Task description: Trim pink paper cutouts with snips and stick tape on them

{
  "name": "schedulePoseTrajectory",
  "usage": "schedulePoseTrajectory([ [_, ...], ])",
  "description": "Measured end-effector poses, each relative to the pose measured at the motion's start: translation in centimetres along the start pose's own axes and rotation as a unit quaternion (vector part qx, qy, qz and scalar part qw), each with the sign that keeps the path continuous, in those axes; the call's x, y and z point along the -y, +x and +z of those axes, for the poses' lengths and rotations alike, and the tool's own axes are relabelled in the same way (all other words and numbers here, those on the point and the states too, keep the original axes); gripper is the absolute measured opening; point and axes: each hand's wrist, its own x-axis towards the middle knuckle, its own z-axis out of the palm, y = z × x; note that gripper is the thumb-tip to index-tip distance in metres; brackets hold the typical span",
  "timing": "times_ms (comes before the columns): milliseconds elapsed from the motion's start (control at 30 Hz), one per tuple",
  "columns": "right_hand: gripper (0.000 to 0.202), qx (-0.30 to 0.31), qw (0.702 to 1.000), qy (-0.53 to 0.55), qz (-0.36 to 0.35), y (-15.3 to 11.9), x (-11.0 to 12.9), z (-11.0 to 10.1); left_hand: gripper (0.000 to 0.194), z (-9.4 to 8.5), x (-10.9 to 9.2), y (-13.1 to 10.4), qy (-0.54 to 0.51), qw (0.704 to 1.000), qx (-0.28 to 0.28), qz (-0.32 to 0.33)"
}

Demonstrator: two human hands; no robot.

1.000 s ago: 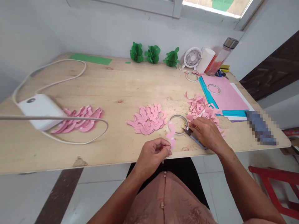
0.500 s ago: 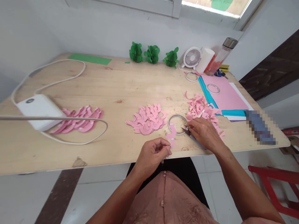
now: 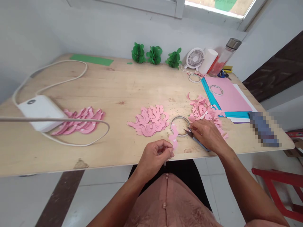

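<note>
My left hand (image 3: pixel 157 157) is closed in a pinch on the lower end of a wavy pink paper strip (image 3: pixel 174 134) with small whitish patches. The strip's upper end overlaps the left side of a roll of thin tape (image 3: pixel 180 117) lying flat. At that roll's right edge, my right hand (image 3: pixel 207 132) is closed, its fingertips pressed together around something small that I cannot make out. Partly under this hand lies a bladed tool (image 3: pixel 200 143) with a dark tip and blue-grey handle. Left of the roll is a pile of curved pink paper pieces (image 3: pixel 150 121).
Pink scraps (image 3: pixel 202 108) are heaped beyond my right hand. Coloured paper sheets (image 3: pixel 236 94) carry another tape roll (image 3: pixel 216 90). A white power bank (image 3: pixel 42 110) and its cable lie left, beside more pink pieces (image 3: pixel 88 126). Green paper shapes (image 3: pixel 154 55) and a fan (image 3: pixel 195 58) stand behind.
</note>
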Motion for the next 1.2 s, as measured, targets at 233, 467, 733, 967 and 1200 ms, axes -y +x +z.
schedulePoseTrajectory([
  [233, 0.012, -0.011, 0.999, 0.035, 0.001, 0.0, 0.1, 0.0, 0.011, 0.0, -0.1, 0.0, 0.0, 1.0, -0.004, 0.002],
  [467, 0.011, -0.009, 0.999, 0.04, 0.01, 0.1, 0.2, 0.1, 0.01, -0.1, 0.0, -0.1, -0.006, 1.0, -0.002, 0.004],
  [733, 0.013, -0.031, 0.999, -0.016, 0.014, 0.0, 0.2, 0.8, 0.011, 0.0, 0.1, -0.1, -0.013, 1.0, -0.005, 0.002],
  [967, 0.013, -0.125, 0.988, -0.04, 0.083, -1.2, 0.6, 1.6, 0.01, -0.1, 0.1, -0.1, -0.013, 1.0, -0.003, 0.004],
  [1200, 0.009, -0.174, 0.976, 0.007, 0.132, -2.2, 1.2, 2.6, 0.011, 0.0, -0.1, -0.2, -0.011, 1.0, -0.007, -0.001],
])
